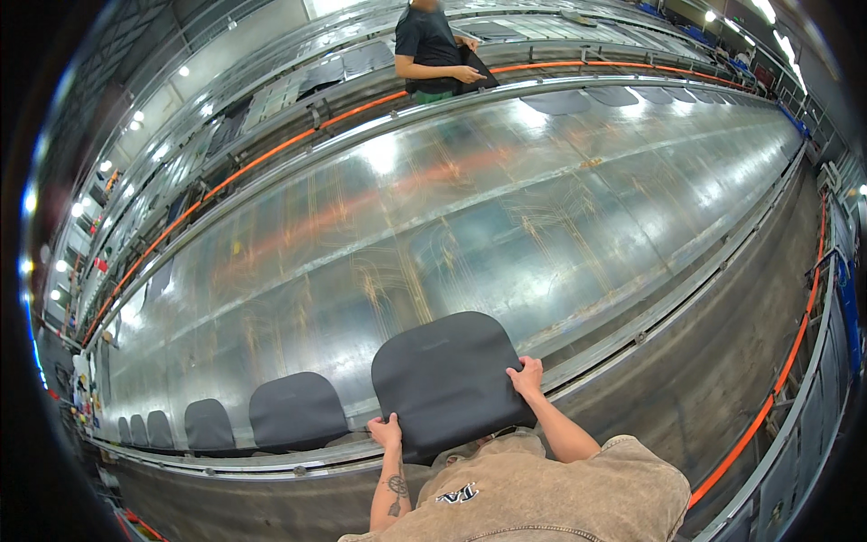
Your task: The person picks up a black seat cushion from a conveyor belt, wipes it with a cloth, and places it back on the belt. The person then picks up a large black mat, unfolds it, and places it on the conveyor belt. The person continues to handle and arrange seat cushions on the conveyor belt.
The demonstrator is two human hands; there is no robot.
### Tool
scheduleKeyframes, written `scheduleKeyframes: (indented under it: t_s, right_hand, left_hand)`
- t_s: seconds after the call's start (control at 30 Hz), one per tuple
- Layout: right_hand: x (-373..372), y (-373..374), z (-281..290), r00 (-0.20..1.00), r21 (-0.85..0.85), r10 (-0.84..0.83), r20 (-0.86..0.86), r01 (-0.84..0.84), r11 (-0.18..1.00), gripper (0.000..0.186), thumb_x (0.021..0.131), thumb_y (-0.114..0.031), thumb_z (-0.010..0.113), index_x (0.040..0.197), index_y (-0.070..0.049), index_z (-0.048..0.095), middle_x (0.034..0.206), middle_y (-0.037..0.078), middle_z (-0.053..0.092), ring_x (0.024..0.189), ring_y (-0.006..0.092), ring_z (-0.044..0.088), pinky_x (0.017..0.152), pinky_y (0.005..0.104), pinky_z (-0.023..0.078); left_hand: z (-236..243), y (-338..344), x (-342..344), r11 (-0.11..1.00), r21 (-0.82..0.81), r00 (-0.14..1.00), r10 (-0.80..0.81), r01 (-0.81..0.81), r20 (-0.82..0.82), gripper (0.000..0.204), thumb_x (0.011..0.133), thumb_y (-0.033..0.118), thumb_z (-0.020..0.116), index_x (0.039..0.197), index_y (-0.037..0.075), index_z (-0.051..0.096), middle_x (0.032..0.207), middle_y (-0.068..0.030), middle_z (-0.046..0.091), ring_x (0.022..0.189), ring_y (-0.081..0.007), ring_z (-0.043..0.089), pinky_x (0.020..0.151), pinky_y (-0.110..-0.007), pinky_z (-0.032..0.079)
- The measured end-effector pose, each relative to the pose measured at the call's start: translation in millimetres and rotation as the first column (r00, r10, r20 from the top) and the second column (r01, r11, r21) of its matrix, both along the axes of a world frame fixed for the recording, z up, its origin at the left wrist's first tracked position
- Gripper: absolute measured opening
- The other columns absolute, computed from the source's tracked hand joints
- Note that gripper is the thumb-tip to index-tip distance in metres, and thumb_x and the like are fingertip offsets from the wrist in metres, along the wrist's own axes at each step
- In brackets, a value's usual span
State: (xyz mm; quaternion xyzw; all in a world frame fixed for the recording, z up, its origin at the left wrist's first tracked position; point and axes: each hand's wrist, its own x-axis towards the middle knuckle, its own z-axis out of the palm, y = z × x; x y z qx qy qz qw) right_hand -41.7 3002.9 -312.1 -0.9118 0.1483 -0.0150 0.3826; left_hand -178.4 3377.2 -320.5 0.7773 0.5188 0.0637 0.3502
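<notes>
Dark pad (444,379) held at the near edge of the long shiny surface (506,208), both hands on it. Left hand (386,431) fingers closed on the lower left corner, right hand (526,376) fingers curled over the right edge. Looks light, thin, semi-stiff, matte so not slippery, likely not fragile; edge and corner grips suit it. Row of same pads (297,409) lies to its left. Another person (432,45) across the surface holds a similar pad. No packages, labels or signs readable; orange rails (271,154) only.
</notes>
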Motion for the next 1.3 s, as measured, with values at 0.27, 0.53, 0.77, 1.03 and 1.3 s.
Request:
scheduleKeyframes:
  t_s: [0.27, 0.53, 0.77, 1.03, 1.3]
  right_hand:
    - [17, -16, 27, 0.952, 0.036, 0.013, -0.306, -0.002, 0.999, 0.043, 0.071, -0.030, 0.086, 0.100, -0.002, 0.072, 0.100, 0.017, 0.074, 0.100, 0.0339, 0.069, 0.090, 0.0423, 0.054]
    - [27, -25, 33, 0.923, -0.011, 0.291, -0.252, -0.304, 0.953, 0.039, 0.078, -0.034, 0.080, 0.100, -0.003, 0.073, 0.102, 0.020, 0.072, 0.101, 0.0357, 0.067, 0.089, 0.0442, 0.053]
    - [28, -39, 18, 0.908, 0.057, 0.331, -0.259, -0.328, 0.943, 0.039, 0.081, -0.033, 0.079, 0.101, -0.001, 0.072, 0.097, 0.018, 0.073, 0.095, 0.0345, 0.069, 0.085, 0.0429, 0.054]
    - [45, -47, 3, 0.839, 0.273, 0.285, -0.464, -0.171, 0.947, 0.039, 0.077, -0.033, 0.083, 0.095, -0.001, 0.074, 0.081, 0.011, 0.073, 0.077, 0.0233, 0.069, 0.074, 0.0371, 0.054]
    - [60, -60, -14, 0.871, 0.643, 0.464, -0.163, -0.263, 0.719, 0.032, 0.087, -0.032, 0.077, 0.096, -0.002, 0.071, 0.082, 0.001, 0.068, 0.073, 0.0110, 0.058, 0.067, 0.0326, 0.048]
  left_hand:
    - [14, 3, 2, 0.998, -0.059, 0.998, 0.017, -0.021, -0.058, 0.050, 0.072, 0.026, 0.088, 0.104, -0.004, 0.064, 0.111, -0.0214, 0.064, 0.109, -0.0376, 0.061, 0.094, -0.045, 0.048]
    - [7, 24, -8, 0.995, -0.054, 0.995, -0.082, 0.085, 0.051, 0.036, 0.071, 0.021, 0.087, 0.090, -0.004, 0.069, 0.086, -0.0165, 0.072, 0.081, -0.0298, 0.068, 0.079, -0.040, 0.053]
    - [15, 24, -1, 0.973, -0.019, 0.970, -0.228, 0.230, 0.087, 0.033, 0.072, 0.020, 0.086, 0.088, -0.004, 0.072, 0.077, -0.0150, 0.073, 0.071, -0.0269, 0.068, 0.074, -0.039, 0.054]
    - [6, 55, 9, 0.890, -0.324, 0.945, -0.322, 0.321, 0.052, 0.033, 0.082, 0.020, 0.082, 0.095, -0.009, 0.072, 0.086, -0.0101, 0.072, 0.074, -0.0151, 0.063, 0.066, -0.035, 0.051]
    - [56, 66, 30, 0.696, -0.572, 0.883, -0.204, 0.434, 0.422, 0.020, 0.090, 0.014, 0.071, 0.100, -0.003, 0.073, 0.090, -0.0039, 0.073, 0.076, -0.0113, 0.064, 0.071, -0.029, 0.051]
